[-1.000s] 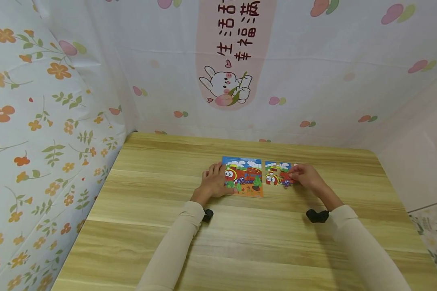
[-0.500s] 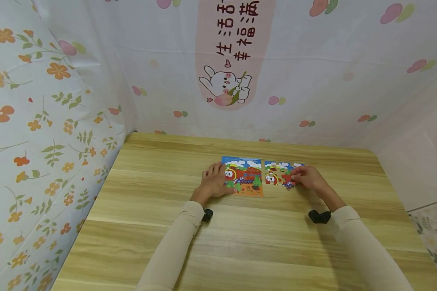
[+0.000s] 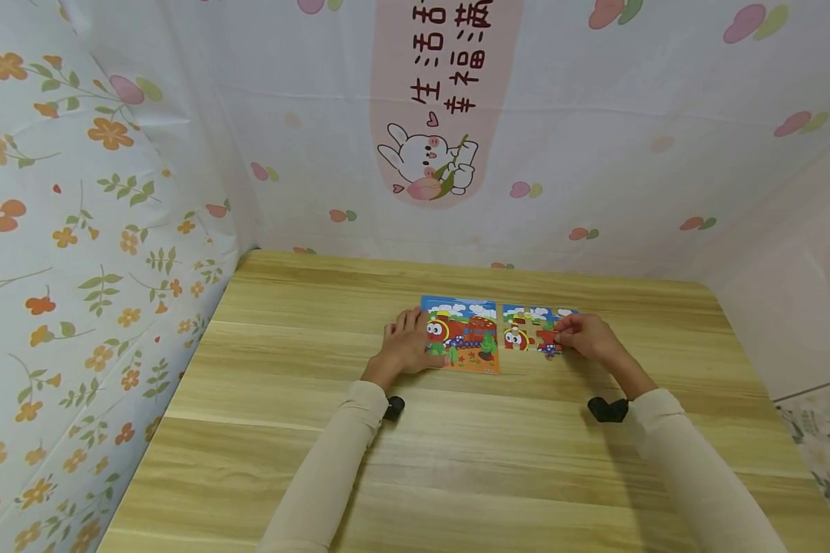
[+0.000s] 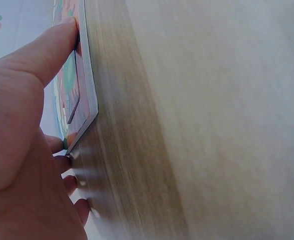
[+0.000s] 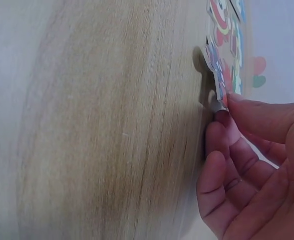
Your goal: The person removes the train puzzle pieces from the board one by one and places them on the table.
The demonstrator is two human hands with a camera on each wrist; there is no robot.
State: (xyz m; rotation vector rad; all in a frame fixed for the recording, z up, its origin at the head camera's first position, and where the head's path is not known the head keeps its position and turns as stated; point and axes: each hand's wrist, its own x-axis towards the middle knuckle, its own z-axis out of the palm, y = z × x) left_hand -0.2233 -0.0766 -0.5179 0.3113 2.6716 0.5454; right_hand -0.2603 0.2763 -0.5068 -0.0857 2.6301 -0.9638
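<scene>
My left hand point(image 3: 405, 347) rests at the left side of a picture board point(image 3: 466, 329) with a red cartoon train on it. In the left wrist view the thumb point(image 4: 61, 42) presses on the board's face, and the other fingers lie along its edge. To the right of the board is a partly joined jigsaw point(image 3: 516, 339) of a similar train. My right hand point(image 3: 586, 336) pinches a red and purple puzzle piece point(image 5: 217, 70) between thumb and fingers. The piece is tilted off the tabletop, at the lower right of the jigsaw.
Both lie near the back of a wooden table point(image 3: 456, 453). Behind it hangs a white curtain point(image 3: 283, 138) with a rabbit print, and a flowered cloth point(image 3: 76, 269) hangs at the left. Black wrist cameras sit on both wrists.
My right hand has shifted slightly to the right with the puzzle piece, opening a gap beside the train's face. More of the jigsaw's upper right shows. The left hand stays in place.
</scene>
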